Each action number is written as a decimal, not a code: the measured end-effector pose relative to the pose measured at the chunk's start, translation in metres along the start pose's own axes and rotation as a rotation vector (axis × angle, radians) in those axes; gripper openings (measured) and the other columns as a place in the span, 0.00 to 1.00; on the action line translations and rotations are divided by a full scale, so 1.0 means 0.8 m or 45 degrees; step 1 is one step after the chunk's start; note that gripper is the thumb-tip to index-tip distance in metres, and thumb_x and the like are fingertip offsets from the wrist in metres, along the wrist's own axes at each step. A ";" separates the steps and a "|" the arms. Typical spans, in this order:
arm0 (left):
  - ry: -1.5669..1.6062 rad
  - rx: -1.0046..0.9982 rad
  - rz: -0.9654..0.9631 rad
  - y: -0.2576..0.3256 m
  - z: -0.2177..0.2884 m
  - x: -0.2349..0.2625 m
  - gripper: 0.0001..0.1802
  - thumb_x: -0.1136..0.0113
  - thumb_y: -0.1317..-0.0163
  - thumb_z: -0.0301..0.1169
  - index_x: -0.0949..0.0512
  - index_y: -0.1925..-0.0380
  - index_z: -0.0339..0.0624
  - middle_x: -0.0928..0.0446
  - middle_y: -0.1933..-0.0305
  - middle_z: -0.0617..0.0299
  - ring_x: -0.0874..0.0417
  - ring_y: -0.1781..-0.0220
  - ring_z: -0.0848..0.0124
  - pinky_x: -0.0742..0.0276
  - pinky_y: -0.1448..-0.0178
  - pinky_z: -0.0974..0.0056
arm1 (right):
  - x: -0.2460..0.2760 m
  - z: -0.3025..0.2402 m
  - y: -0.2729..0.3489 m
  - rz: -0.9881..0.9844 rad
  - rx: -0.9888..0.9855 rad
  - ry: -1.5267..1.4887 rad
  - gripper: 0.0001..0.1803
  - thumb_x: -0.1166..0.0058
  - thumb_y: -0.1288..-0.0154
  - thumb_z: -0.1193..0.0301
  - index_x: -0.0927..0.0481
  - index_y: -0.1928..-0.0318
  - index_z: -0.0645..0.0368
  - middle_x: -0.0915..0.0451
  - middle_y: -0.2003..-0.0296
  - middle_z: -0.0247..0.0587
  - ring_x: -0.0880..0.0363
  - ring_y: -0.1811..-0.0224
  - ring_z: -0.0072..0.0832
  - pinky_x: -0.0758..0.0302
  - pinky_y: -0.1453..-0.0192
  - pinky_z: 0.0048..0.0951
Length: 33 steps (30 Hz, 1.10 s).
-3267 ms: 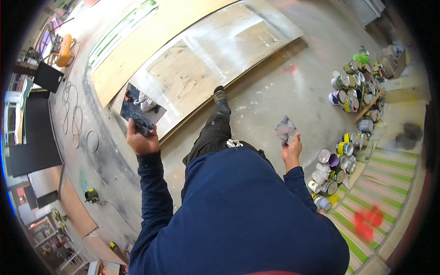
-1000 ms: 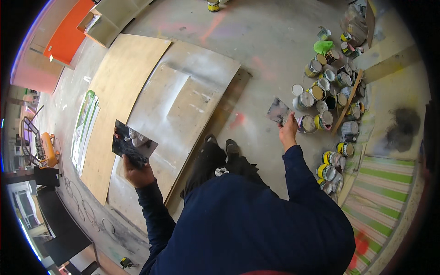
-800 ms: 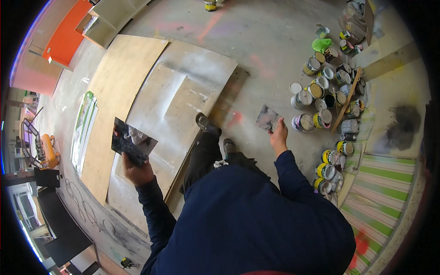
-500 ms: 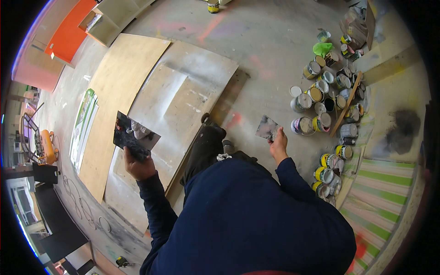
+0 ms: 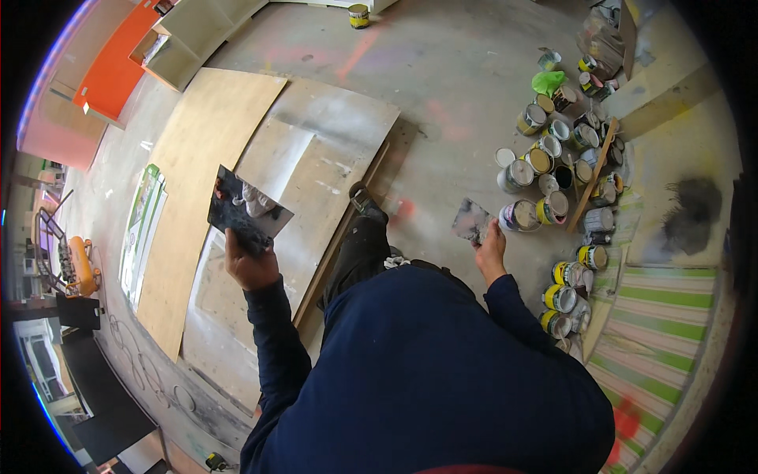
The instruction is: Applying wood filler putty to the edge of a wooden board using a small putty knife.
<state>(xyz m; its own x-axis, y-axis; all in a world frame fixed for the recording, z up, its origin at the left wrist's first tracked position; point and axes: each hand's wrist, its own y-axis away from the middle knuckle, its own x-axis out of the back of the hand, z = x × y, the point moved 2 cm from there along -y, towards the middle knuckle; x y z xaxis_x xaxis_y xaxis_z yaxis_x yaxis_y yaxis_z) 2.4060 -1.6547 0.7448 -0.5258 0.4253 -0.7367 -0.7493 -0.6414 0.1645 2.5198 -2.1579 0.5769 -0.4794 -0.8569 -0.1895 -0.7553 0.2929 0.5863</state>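
Observation:
My left hand [image 5: 253, 267] is closed on the lower edge of a thin rectangular panel [image 5: 237, 212] with a glossy, dark mottled face and a pale patch in its upper right part. It is held up, tilted, above the wooden boards. Off to the right, my right hand [image 5: 491, 251] pinches the edge of a smaller, thin square panel [image 5: 469, 219], blotched in grey and black. That one is held over the concrete floor, close to the paint cans. The two panels are well apart.
Large wooden boards [image 5: 217, 110] lie on the floor at left and ahead. Many used paint cans [image 5: 517, 175] crowd the right side, with a wooden strip [image 5: 594, 175] across them. Green-striped boarding [image 5: 663, 304] stands at right. An orange machine [image 5: 81, 265] and a hose [image 5: 142, 367] are far left.
Both hands have shifted slightly to the right in view with their panels. The left panel is also a little higher. My foot shows more plainly beside the boards.

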 end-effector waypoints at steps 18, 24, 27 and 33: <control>0.171 -0.020 0.388 0.083 -0.013 0.019 0.15 0.47 0.24 0.41 0.18 0.52 0.44 0.13 0.55 0.61 0.12 0.58 0.67 0.17 0.57 0.61 | -0.192 -0.027 0.113 -1.109 -0.133 0.125 0.20 0.41 0.29 0.76 0.26 0.39 0.58 0.18 0.49 0.38 0.19 0.48 0.27 0.22 0.42 0.29; -0.027 -0.412 0.369 0.145 0.033 0.037 0.16 0.50 0.22 0.32 0.26 0.41 0.36 0.17 0.49 0.57 0.13 0.52 0.66 0.14 0.50 0.61 | -0.304 -0.037 0.243 -1.693 0.016 0.460 0.21 0.40 0.26 0.69 0.28 0.39 0.66 0.18 0.48 0.39 0.19 0.50 0.26 0.22 0.42 0.29; -0.105 -0.691 0.452 0.202 0.067 0.058 0.19 0.56 0.19 0.34 0.31 0.36 0.35 0.20 0.45 0.53 0.14 0.50 0.65 0.13 0.49 0.61 | -0.322 -0.010 0.339 -1.927 -0.063 0.452 0.19 0.41 0.25 0.70 0.26 0.41 0.67 0.16 0.50 0.39 0.18 0.52 0.24 0.19 0.47 0.27; -0.710 -0.960 0.764 0.363 0.144 0.109 0.19 0.56 0.18 0.35 0.29 0.38 0.32 0.20 0.47 0.55 0.20 0.50 0.71 0.23 0.43 0.67 | -0.286 0.099 0.526 -1.956 -0.531 0.437 0.12 0.43 0.25 0.75 0.23 0.46 0.68 0.15 0.56 0.41 0.17 0.56 0.22 0.17 0.48 0.24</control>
<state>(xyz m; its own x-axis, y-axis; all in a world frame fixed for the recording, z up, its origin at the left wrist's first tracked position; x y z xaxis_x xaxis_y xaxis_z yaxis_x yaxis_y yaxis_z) 2.0963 -1.7307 0.8040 -0.9700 0.0217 -0.2421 0.0242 -0.9824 -0.1852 2.2764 -1.8053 0.8047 0.7285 -0.2833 -0.6237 -0.2077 -0.9590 0.1930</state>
